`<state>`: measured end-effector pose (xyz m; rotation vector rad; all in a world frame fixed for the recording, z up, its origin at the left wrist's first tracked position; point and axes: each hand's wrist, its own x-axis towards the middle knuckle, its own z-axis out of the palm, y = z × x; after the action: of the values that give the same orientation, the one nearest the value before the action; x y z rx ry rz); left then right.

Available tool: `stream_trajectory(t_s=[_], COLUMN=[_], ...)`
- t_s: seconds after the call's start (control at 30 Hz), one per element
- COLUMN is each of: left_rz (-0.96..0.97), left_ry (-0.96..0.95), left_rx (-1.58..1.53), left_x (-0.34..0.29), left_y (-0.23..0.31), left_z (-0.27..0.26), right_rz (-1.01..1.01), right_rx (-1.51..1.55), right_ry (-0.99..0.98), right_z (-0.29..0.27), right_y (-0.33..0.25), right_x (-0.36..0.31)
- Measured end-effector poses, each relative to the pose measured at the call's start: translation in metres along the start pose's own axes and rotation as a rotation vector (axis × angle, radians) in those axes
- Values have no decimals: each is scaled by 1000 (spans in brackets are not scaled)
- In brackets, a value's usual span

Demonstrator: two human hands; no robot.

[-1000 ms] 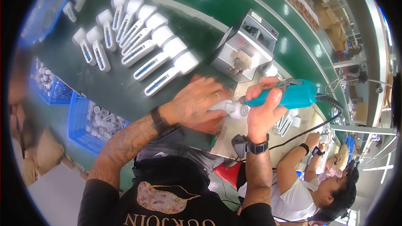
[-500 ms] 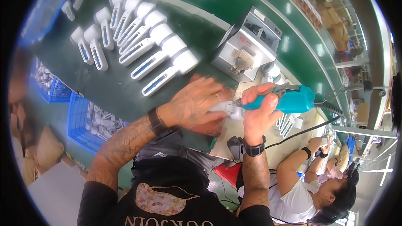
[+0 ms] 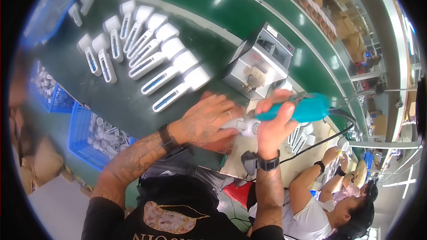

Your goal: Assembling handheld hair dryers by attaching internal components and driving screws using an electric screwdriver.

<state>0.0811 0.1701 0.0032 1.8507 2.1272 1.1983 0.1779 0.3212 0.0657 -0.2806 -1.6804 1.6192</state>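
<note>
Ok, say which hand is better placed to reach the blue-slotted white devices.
Left, probably: the left hand is nearer the blue-slotted white devices, though it holds a white round-headed piece. The right hand is farther off, closed around a teal corded tool.

White appliance [image 3: 251, 127]: handle largely hidden from me under the left hand [image 3: 210, 119]. Teal driver [image 3: 311, 108]: partly covered by the right hand [image 3: 272, 130]. Black shirt [image 3: 133, 215]: cut off by the lower edge. Blue object [image 3: 41, 29], upper left: blurred.
</note>
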Motion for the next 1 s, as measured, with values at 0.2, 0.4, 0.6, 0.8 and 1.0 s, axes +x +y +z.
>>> stream_trajectory(t_s=[0.2, 0.4, 0.6, 0.8, 1.0], left_rz=[-1, 16, 25, -11, -25], left_ry=[29, -1, 98, 47, 37], left_rx=[16, -9, 19, -5, 19], left_x=[-4, -4, -8, -4, -5], left_y=[2, 7, 0, -4, 1], left_z=[0, 0, 4, 10, 9], right_rz=[-141, -209, -9, -38, -51], right_rx=[-134, -97, -79, -59, -65], right_ry=[62, 62, 63, 19, 42], right_z=[27, 19, 21, -6, -12], right_y=[8, 38, -4, -26, -19], right_x=[54, 57, 25, -25, -36])
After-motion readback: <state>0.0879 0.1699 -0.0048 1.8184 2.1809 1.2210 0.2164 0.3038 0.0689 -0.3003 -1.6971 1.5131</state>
